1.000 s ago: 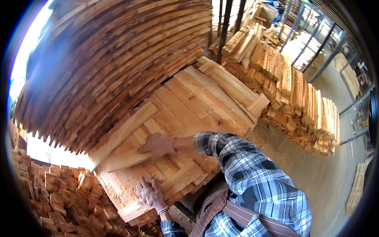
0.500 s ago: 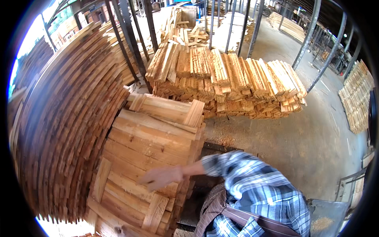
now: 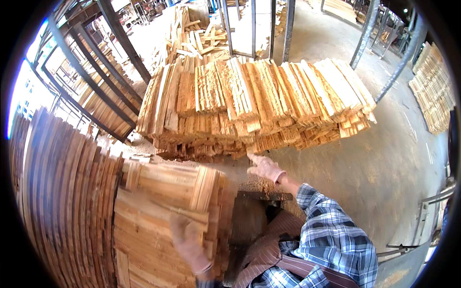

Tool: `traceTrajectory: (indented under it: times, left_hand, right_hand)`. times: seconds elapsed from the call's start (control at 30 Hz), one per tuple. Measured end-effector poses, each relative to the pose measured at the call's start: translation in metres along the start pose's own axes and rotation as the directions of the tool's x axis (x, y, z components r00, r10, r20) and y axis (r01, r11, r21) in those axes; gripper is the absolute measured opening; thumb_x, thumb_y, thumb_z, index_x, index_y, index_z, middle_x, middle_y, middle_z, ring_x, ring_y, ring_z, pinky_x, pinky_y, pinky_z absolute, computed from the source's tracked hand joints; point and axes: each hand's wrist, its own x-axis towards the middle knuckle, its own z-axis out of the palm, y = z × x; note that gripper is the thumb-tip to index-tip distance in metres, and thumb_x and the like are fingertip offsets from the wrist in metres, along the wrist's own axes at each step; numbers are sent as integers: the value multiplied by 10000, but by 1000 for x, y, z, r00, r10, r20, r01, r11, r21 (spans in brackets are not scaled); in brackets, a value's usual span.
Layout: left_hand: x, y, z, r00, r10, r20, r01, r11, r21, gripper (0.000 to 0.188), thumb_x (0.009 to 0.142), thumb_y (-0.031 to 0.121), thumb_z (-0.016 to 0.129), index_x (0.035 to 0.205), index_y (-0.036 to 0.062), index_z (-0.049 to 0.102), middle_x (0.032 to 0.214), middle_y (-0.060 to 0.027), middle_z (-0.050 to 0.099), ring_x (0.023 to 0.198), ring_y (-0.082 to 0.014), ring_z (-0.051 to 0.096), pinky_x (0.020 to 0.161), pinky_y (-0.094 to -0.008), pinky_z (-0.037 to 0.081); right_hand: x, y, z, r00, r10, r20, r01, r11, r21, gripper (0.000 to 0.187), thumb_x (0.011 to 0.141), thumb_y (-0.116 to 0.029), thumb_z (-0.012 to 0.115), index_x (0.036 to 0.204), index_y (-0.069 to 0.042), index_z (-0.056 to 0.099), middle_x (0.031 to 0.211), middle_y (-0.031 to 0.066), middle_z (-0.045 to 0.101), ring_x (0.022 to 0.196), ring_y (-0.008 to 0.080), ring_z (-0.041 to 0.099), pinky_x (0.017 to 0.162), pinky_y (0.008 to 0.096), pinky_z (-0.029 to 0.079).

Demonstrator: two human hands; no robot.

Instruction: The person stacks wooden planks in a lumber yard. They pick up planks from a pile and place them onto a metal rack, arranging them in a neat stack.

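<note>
My right hand (image 3: 265, 169), in a pale pink glove, reaches out at the front of a pile of short rough boards (image 3: 269, 91). Its fingers are apart, with nothing seen in them. My left hand (image 3: 188, 244), gloved too, is over a stack of flat wooden panels (image 3: 149, 230); motion smears its fingers, and I cannot tell whether it touches the wood. A thin slat (image 3: 178, 210) lies across the top panel just beyond that hand. At the panel's far end a short crosspiece (image 3: 204, 188) lies across the boards.
Tall rows of stacked boards (image 3: 62, 192) stand close on the left. Dark metal posts (image 3: 122, 41) rise behind them. Loose offcuts (image 3: 204, 41) are heaped at the back. Sawdust covers part of the concrete floor (image 3: 355, 168). Another wood stack (image 3: 432, 91) leans far right.
My right hand has moved from over the panel, forward and right to the board pile. My left hand has come up over the panels. The view has shifted, bringing the pile nearer.
</note>
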Motion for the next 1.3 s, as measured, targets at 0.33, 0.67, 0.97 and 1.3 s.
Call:
traceTrajectory:
  times: [0.33, 0.67, 0.97, 1.3]
  left_hand:
    - [247, -97, 388, 895, -394, 209, 418, 905, -85, 781, 944, 245, 726, 1551, -53, 336, 1534, -231, 456, 1408, -289, 446, 1151, -372, 367]
    - [289, -110, 491, 862, -478, 169, 500, 856, -133, 503, 947, 95, 697, 1397, -44, 519, 1098, -144, 690, 874, -194, 670, 751, -296, 574]
    - [285, -131, 503, 826, -443, 349, 517, 843, -153, 242, 885, 172, 781, 1021, 22, 649, 820, -58, 682, 656, -124, 606, 560, -260, 484]
    - [157, -134, 375, 519, -748, 413, 772, 618, 149, 468, 898, 83, 726, 1329, -29, 583, 1071, -98, 711, 844, -173, 671, 731, -323, 584]
  right_hand:
    - [219, 76, -132, 943, 273, -191, -236, 952, 195, 873, 991, -433, 632, 1622, -46, 170, 675, -7, 562, 463, 64, 309, 359, 233, 268]
    - [252, 79, -148, 952, 277, -128, -296, 940, -170, 937, 913, -640, 634, 1564, -29, 347, 796, 80, 574, 535, 115, 481, 392, 267, 392]
    - [268, 86, -129, 910, 169, -379, -296, 904, -308, 804, 907, -697, 593, 1245, 32, 590, 852, 159, 688, 532, 183, 598, 378, 349, 434]
    - [113, 139, -63, 950, 303, -79, -186, 750, 635, 814, 866, -689, 663, 1250, 26, 610, 855, 105, 672, 682, 162, 622, 579, 305, 518]
